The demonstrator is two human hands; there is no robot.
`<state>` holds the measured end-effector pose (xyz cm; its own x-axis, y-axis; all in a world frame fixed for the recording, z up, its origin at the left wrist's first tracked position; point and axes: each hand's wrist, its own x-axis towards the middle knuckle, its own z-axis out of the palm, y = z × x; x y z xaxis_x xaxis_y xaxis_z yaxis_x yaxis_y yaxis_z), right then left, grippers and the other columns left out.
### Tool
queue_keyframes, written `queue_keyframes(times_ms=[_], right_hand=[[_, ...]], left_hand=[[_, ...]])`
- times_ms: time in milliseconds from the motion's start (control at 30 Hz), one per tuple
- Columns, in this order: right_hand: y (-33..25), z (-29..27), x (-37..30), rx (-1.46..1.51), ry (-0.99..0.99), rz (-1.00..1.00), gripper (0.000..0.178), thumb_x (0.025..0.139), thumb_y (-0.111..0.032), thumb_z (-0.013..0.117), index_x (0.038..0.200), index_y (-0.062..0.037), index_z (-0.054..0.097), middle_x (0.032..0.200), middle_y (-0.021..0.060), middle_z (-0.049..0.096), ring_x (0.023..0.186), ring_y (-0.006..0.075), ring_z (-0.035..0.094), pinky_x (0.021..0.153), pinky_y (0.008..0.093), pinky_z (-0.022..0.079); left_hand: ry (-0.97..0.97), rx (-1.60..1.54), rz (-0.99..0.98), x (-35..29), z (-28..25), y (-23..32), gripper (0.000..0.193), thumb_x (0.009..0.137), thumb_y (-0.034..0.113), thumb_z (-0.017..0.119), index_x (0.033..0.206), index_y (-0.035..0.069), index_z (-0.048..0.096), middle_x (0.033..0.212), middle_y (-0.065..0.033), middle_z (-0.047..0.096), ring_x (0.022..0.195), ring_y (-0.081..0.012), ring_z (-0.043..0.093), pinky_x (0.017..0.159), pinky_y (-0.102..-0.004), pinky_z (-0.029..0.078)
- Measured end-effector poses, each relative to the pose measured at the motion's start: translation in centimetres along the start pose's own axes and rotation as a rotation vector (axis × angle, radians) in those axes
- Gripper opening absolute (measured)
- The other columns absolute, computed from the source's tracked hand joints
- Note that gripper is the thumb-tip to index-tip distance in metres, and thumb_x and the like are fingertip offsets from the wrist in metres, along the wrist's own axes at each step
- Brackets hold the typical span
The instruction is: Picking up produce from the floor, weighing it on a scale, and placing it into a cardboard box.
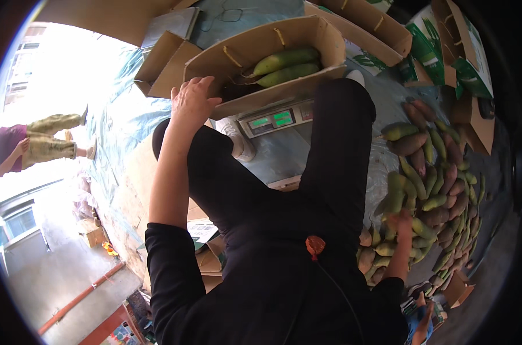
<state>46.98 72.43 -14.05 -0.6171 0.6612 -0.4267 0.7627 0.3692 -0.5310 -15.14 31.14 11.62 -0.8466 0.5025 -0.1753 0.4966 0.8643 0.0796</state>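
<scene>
An open cardboard carton [265, 41] with rope handles stands on a weighing scale [276, 119] with a lit green display, just beyond my knees. Inside lie two long green radishes [288, 68] toward its right end; its left part is dark. My left hand [193, 99] rests at the carton's left near corner, its fingers spread over the edge. Down to my right, my right hand [400, 220] is in a large heap of green and reddish radishes [445, 195]. It touches a green radish [394, 192]; its fingers are too blurred to make out.
More cartons [364, 29] stand at the far right, some with green printed sides. A brown carton flap [166, 66] sits left of the weighed carton. Plastic sheeting [108, 115] covers the floor. Another person [36, 138] stands at the far left; someone's arm [425, 322] shows at lower right.
</scene>
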Motion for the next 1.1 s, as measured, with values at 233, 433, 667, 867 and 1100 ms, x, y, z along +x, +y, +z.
queue_keyframes(times_ms=[233, 433, 667, 867, 1100], right_hand=[[-31.0, -10.3, 9.5, 0.240, 0.077, -0.320, 0.050, 0.074, -0.005, 0.066, 0.121, 0.0001, 0.050, 0.102, 0.0054, 0.059, 0.090, 0.0135, 0.055, 0.077, 0.0261, 0.045], [-49.4, -10.1, 13.8, 0.032, 0.095, -0.808, 0.048, 0.066, -0.007, 0.071, 0.109, 0.0017, 0.054, 0.100, 0.0087, 0.058, 0.095, 0.0191, 0.057, 0.083, 0.0300, 0.044], [-60.9, -3.8, 14.9, -0.313, 0.075, -1.135, 0.051, 0.062, -0.016, 0.071, 0.108, -0.0027, 0.055, 0.100, 0.0103, 0.056, 0.100, 0.0285, 0.053, 0.086, 0.0325, 0.044], [-65.5, 0.8, 12.7, -0.448, -0.072, -1.084, 0.045, 0.070, -0.023, 0.071, 0.112, -0.0103, 0.059, 0.110, 0.0103, 0.058, 0.109, 0.0304, 0.051, 0.087, 0.0450, 0.044], [-60.2, -1.5, 15.3, 0.043, 0.025, -1.063, 0.049, 0.073, -0.021, 0.070, 0.118, -0.0092, 0.054, 0.117, 0.0106, 0.054, 0.111, 0.0244, 0.052, 0.092, 0.0375, 0.040]], left_hand=[[-0.036, 0.075, -0.217, -0.5, -0.1, -4.4, 0.061, 0.072, 0.034, 0.073, 0.126, 0.014, 0.052, 0.126, -0.0090, 0.054, 0.122, -0.0294, 0.045, 0.101, -0.0579, 0.027], [-0.088, 0.041, -0.264, -1.0, 0.2, -6.0, 0.064, 0.070, 0.034, 0.075, 0.127, 0.017, 0.052, 0.120, -0.0097, 0.058, 0.121, -0.0279, 0.047, 0.101, -0.0601, 0.027], [-0.074, 0.026, -0.227, -0.7, 0.2, -5.7, 0.058, 0.072, 0.030, 0.073, 0.124, 0.016, 0.054, 0.125, -0.0092, 0.055, 0.123, -0.0271, 0.045, 0.103, -0.0582, 0.026], [-0.064, 0.003, -0.207, 0.0, 0.4, -4.9, 0.055, 0.072, 0.027, 0.073, 0.122, 0.013, 0.056, 0.123, -0.0110, 0.056, 0.120, -0.0282, 0.047, 0.103, -0.0565, 0.027], [-0.047, -0.015, -0.201, -0.9, 0.3, -5.5, 0.055, 0.070, 0.026, 0.074, 0.120, 0.012, 0.058, 0.119, -0.0122, 0.059, 0.117, -0.0286, 0.050, 0.100, -0.0541, 0.032]])
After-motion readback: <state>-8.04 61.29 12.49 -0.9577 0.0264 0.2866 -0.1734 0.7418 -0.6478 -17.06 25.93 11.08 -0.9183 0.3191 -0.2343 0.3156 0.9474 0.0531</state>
